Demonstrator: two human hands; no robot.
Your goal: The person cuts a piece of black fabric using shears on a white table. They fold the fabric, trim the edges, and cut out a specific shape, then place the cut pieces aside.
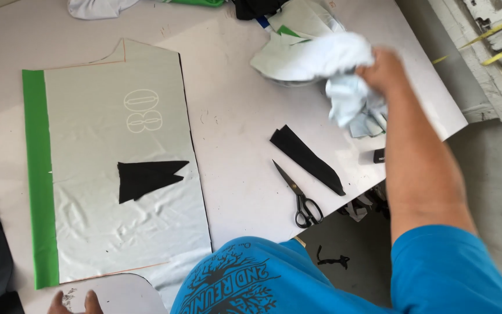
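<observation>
1. Pale grey fabric panel [123, 168] with a green strip [40, 174] along its left edge lay flat on the counter [233, 128]; a black pointed scrap [145, 178] rested on it.
2. White counter also carried scissors [298, 196] and a black strip [307, 158], near each other.
3. Right hand [382, 71], grip closed, clutched bunched white cloth [338, 75] near the counter's far right edge.
4. Left hand [76, 303]: fingertips only at the lower frame edge, grip not discernible.

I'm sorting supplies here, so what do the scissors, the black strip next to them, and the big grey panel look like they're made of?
The scissors: dark metal blades, black handles, probably coated or plastic. The black strip: matte and flat, likely cut fabric. The grey panel: thin, slightly shiny cloth, judging by the wrinkles near its lower end.
</observation>
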